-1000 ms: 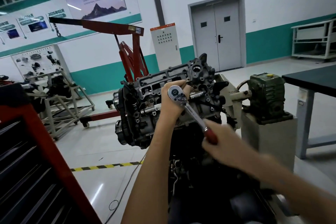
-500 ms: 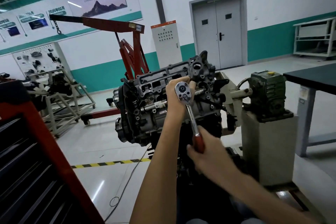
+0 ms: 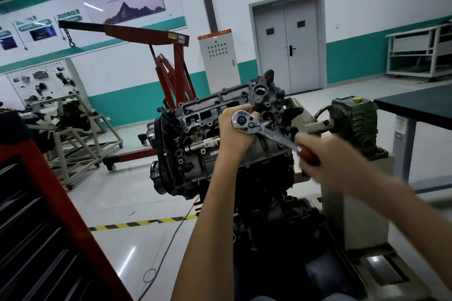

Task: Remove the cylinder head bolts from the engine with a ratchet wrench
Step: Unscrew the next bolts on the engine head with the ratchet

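Observation:
The engine [image 3: 195, 151] hangs tilted on a stand, its grey cylinder head [image 3: 210, 107] facing me. A chrome ratchet wrench [image 3: 271, 133] with a red handle sits on the head, its round drive end at the upper middle. My left hand [image 3: 232, 132] wraps around the ratchet's head from behind and holds it against the engine. My right hand [image 3: 327, 161], blurred by motion, grips the red handle out to the lower right. The bolt under the socket is hidden.
A red tool cabinet [image 3: 49, 222] stands at the near left. A red engine crane [image 3: 168, 56] is behind the engine. A green gearbox [image 3: 352, 120] on a grey pedestal sits to the right, beside a dark-topped table [image 3: 415, 102]. A cable [image 3: 166, 247] lies on the floor.
My right hand has swung the red handle from pointing almost straight down up to the lower right. My left hand stays on the ratchet's head.

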{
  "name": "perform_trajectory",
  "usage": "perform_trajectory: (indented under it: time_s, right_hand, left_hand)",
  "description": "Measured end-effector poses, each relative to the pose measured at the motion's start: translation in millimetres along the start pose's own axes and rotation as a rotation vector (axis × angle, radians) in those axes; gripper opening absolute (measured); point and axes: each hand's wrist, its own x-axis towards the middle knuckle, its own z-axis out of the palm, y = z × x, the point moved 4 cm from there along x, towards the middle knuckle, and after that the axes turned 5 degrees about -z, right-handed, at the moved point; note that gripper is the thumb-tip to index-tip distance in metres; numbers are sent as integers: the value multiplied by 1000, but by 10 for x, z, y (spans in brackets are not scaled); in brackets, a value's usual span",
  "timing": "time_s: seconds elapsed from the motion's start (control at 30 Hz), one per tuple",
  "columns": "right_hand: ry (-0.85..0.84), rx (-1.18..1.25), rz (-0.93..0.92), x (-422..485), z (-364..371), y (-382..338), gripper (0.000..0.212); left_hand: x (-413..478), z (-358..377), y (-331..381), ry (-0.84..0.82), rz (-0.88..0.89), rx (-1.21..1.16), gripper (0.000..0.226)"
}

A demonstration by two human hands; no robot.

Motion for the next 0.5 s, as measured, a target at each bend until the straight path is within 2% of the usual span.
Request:
perform_trajectory:
  time_s: [0.13, 0.17, 0.23, 0.33, 0.43, 0.5]
  right_hand:
    - [80, 603, 213, -201, 722, -625, 30]
    - [106, 719, 230, -197, 845, -770, 33]
    - [130, 808, 233, -177, 928, -875, 33]
    - [20, 557, 143, -159, 645, -578, 24]
    - [-135, 134, -32, -6, 132, -145, 16]
    - [-91, -123, -121, 162, -228, 21, 12]
  left_hand:
    - [-2, 36, -12, 83, -49, 13, 48]
    - [3, 47, -9, 96, -60, 19, 43]
    - [6, 40, -22, 108, -69, 17, 34]
    - [1, -25, -65, 34, -62, -20, 46]
    - [20, -80, -35, -75, -27, -12, 36]
    - [35, -74, 5, -134, 3, 27, 37]
